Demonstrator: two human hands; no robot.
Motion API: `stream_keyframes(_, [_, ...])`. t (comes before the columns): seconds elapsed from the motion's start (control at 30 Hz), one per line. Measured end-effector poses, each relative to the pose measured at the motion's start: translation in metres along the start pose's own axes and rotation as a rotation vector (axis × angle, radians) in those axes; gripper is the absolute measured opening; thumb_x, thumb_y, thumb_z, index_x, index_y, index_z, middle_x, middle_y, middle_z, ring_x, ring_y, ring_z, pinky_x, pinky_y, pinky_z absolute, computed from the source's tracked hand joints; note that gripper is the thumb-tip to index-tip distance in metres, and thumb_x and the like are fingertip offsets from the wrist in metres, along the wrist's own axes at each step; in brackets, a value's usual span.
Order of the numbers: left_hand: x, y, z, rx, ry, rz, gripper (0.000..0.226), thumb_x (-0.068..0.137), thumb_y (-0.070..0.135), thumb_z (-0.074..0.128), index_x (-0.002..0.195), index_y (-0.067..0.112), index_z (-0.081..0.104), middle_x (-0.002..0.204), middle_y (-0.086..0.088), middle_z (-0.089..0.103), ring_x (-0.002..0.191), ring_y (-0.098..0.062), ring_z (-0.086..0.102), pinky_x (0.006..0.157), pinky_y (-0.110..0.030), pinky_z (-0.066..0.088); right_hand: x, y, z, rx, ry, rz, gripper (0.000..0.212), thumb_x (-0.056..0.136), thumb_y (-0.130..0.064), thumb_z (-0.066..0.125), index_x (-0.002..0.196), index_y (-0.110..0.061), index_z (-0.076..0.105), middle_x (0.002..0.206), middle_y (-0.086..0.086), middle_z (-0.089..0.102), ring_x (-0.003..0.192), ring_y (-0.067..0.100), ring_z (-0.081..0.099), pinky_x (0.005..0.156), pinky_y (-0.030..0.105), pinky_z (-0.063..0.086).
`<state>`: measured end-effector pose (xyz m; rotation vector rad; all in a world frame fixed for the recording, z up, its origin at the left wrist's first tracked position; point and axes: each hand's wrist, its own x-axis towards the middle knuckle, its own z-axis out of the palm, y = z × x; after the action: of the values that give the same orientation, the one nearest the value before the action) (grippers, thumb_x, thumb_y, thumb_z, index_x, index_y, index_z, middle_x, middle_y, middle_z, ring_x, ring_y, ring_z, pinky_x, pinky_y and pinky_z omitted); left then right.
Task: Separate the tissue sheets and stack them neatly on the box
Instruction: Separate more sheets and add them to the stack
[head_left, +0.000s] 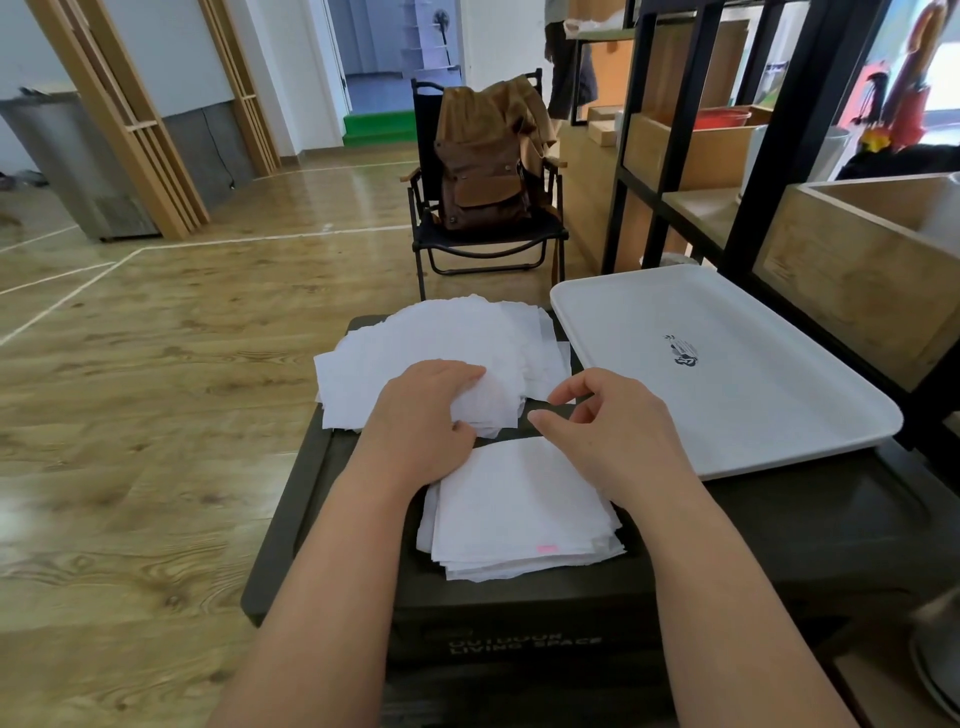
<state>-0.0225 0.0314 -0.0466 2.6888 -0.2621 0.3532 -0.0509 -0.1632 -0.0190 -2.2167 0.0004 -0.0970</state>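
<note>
Separation step judged in hand: one thin sheet is pinched at its near edge by the left hand, thumb beneath and fingers curled over, so the left grip is closed on that sheet. The sheet rests on the near edge of the loose pile, which spreads beyond and to the left of the grip. The right hand hovers just to the right of the grip, thumb and forefinger parted, nothing held; open, seemingly poised to take the sheet's free corner. The squared stack lies just on the near side of both hands, partly under the wrists, edges fairly even. Both piles rest on the dark box. A white tray sits to the right of the open hand, touching nothing held. Progress judged as midway, since both piles look substantial. Next move is judged to call for a light two-handed peel so that only a single ply is lifted, then a flat lay onto the near stack with corners aligned; whether one ply or several are pinched cannot be told
</note>
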Motion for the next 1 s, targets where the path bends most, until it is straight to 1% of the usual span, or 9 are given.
stream_keyframes(0.07, [-0.0003, -0.0013, -0.0003, -0.006, 0.008, -0.005, 0.059, 0.084, 0.008, 0.059, 0.140, 0.024, 0.053, 0.144, 0.006, 0.052, 0.137, -0.013, 0.038, 0.112, -0.024, 0.024, 0.0000, 0.0000, 0.0004, 0.002, -0.002, 0.006, 0.017, 0.083, -0.039, 0.072, 0.092, -0.031, 0.060, 0.072, -0.012, 0.055, 0.070, 0.001, 0.052, 0.056, 0.017, 0.032])
stream_keyframes(0.13, [0.0000, -0.0022, 0.0003, 0.002, 0.028, -0.008, 0.051, 0.088, 0.011, 0.058, 0.137, 0.025, 0.057, 0.144, 0.005, 0.053, 0.137, -0.013, 0.039, 0.111, -0.024, 0.024, 0.0001, -0.0001, 0.0008, 0.004, -0.001, 0.013, 0.017, 0.082, -0.040, 0.072, 0.092, -0.032, 0.060, 0.072, -0.012, 0.055, 0.069, 0.001, 0.053, 0.055, 0.017, 0.032])
stream_keyframes(0.23, [0.0003, -0.0032, 0.0001, -0.014, 0.047, -0.030, 0.040, 0.093, 0.017, 0.060, 0.131, 0.027, 0.063, 0.144, 0.005, 0.054, 0.137, -0.014, 0.041, 0.113, -0.028, 0.026, 0.0002, -0.0001, 0.0009, -0.002, 0.002, 0.014, 0.017, 0.082, -0.041, 0.072, 0.090, -0.033, 0.059, 0.072, -0.013, 0.056, 0.069, 0.001, 0.053, 0.055, 0.017, 0.033])
stream_keyframes(0.3, [0.0003, -0.0038, -0.0009, -0.006, 0.010, -0.020, 0.044, 0.091, 0.018, 0.062, 0.134, 0.029, 0.060, 0.146, 0.005, 0.051, 0.139, -0.014, 0.038, 0.116, -0.029, 0.025, 0.0001, -0.0002, 0.0006, -0.003, 0.005, 0.011, 0.017, 0.082, -0.041, 0.073, 0.090, -0.033, 0.059, 0.072, -0.013, 0.055, 0.070, 0.000, 0.052, 0.055, 0.017, 0.032])
stream_keyframes(0.37, [-0.0004, -0.0029, -0.0015, -0.020, -0.025, -0.002, 0.054, 0.087, 0.013, 0.063, 0.139, 0.029, 0.055, 0.149, 0.005, 0.048, 0.142, -0.013, 0.034, 0.118, -0.029, 0.022, 0.0000, -0.0002, 0.0003, -0.003, 0.003, 0.008, 0.017, 0.082, -0.040, 0.073, 0.089, -0.033, 0.059, 0.072, -0.013, 0.055, 0.070, 0.000, 0.052, 0.055, 0.016, 0.033])
stream_keyframes(0.47, [-0.0015, -0.0014, -0.0025, -0.041, -0.019, 0.001, 0.062, 0.083, 0.008, 0.062, 0.141, 0.028, 0.053, 0.149, 0.005, 0.047, 0.143, -0.014, 0.032, 0.119, -0.031, 0.021, -0.0001, -0.0003, 0.0001, -0.004, 0.001, 0.002, 0.017, 0.082, -0.040, 0.073, 0.090, -0.032, 0.059, 0.073, -0.013, 0.055, 0.071, 0.001, 0.052, 0.056, 0.016, 0.033])
stream_keyframes(0.63, [-0.0004, -0.0014, -0.0022, -0.050, 0.000, -0.009, 0.057, 0.084, 0.011, 0.064, 0.137, 0.029, 0.057, 0.149, 0.004, 0.047, 0.143, -0.015, 0.033, 0.120, -0.036, 0.023, -0.0002, -0.0002, -0.0003, -0.011, 0.001, 0.000, 0.018, 0.083, -0.040, 0.072, 0.092, -0.032, 0.059, 0.073, -0.013, 0.055, 0.070, 0.001, 0.052, 0.056, 0.016, 0.033])
stream_keyframes(0.9, [0.0007, -0.0020, -0.0035, 0.017, 0.068, -0.004, 0.043, 0.088, 0.018, 0.066, 0.129, 0.028, 0.064, 0.142, 0.004, 0.055, 0.138, -0.016, 0.041, 0.117, -0.037, 0.028, 0.0004, 0.0000, 0.0001, -0.013, 0.000, -0.003, 0.018, 0.083, -0.041, 0.072, 0.092, -0.032, 0.059, 0.074, -0.013, 0.054, 0.071, 0.000, 0.052, 0.056, 0.015, 0.033])
stream_keyframes(1.0, [0.0002, -0.0024, -0.0049, 0.040, 0.051, -0.004, 0.041, 0.086, 0.022, 0.071, 0.126, 0.029, 0.066, 0.141, 0.004, 0.056, 0.136, -0.016, 0.042, 0.116, -0.037, 0.030, 0.0005, 0.0004, 0.0004, -0.011, 0.003, -0.002, 0.018, 0.083, -0.041, 0.072, 0.093, -0.032, 0.059, 0.073, -0.013, 0.054, 0.070, 0.000, 0.051, 0.057, 0.015, 0.033])
